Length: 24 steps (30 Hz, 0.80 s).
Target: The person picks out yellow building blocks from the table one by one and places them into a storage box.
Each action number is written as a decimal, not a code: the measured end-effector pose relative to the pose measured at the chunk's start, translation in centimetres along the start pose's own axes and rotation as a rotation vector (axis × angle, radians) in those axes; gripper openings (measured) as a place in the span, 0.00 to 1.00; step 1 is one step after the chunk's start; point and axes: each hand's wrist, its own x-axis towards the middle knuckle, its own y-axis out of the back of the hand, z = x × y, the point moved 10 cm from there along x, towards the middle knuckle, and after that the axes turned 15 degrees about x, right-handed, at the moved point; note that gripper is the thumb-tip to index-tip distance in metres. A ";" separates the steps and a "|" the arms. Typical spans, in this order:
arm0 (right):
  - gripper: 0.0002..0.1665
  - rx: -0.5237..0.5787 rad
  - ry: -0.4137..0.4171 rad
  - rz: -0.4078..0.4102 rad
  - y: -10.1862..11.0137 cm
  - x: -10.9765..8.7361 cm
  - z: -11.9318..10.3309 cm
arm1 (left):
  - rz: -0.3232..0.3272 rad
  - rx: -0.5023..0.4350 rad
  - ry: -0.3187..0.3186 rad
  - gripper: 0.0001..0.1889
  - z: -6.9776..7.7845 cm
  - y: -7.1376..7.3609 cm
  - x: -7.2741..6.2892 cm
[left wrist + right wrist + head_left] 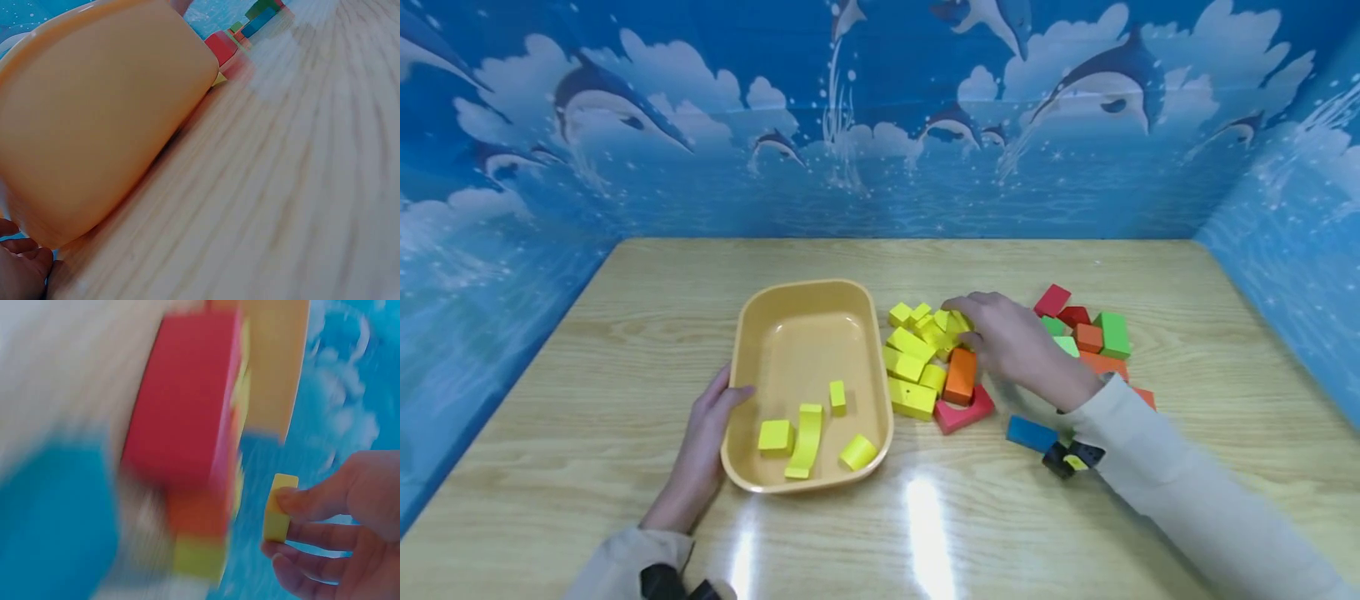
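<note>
My left hand (703, 429) grips the left side of a tan plastic tray (805, 342), thumb over the rim; the left wrist view shows the tray's outer wall (106, 119). Several yellow blocks lie at its near end, among them a cube (776, 437) and a wavy piece (806, 442). Over the far right of a yellow block pile (910, 343), my right hand (1018, 337) pinches a small yellow block (279, 512) between thumb and fingers, as the right wrist view shows. In the head view that block cannot be told from the pile.
An orange block (960, 377) and a red arched block (964, 410) touch the pile's near right side. Red, green and orange blocks, such as a green one (1112, 335), lie beyond my right forearm. A blue block (1032, 433) is near my right cuff. Dolphin-printed sheets (880, 192) enclose the table.
</note>
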 end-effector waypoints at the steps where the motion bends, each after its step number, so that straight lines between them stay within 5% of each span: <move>1: 0.27 0.002 0.028 -0.004 -0.4 -0.1 -1.1 | 0.000 0.001 0.001 0.31 0.0 0.0 0.0; 8: 0.29 -0.074 0.280 0.044 -3.3 -1.7 -9.8 | -0.001 0.016 0.015 0.31 0.0 0.0 0.1; 12: 0.27 -0.103 0.359 -0.012 -5.8 -2.0 -12.9 | 0.000 0.020 0.016 0.31 0.0 0.0 0.2; 17: 0.26 -0.095 0.351 -0.098 -8.2 -1.5 -14.0 | -0.006 -0.007 0.008 0.31 -0.1 -0.1 0.1; 24: 0.18 -0.050 0.301 -0.101 -8.8 -0.7 -13.9 | -0.005 -0.018 -0.015 0.31 0.1 0.0 0.0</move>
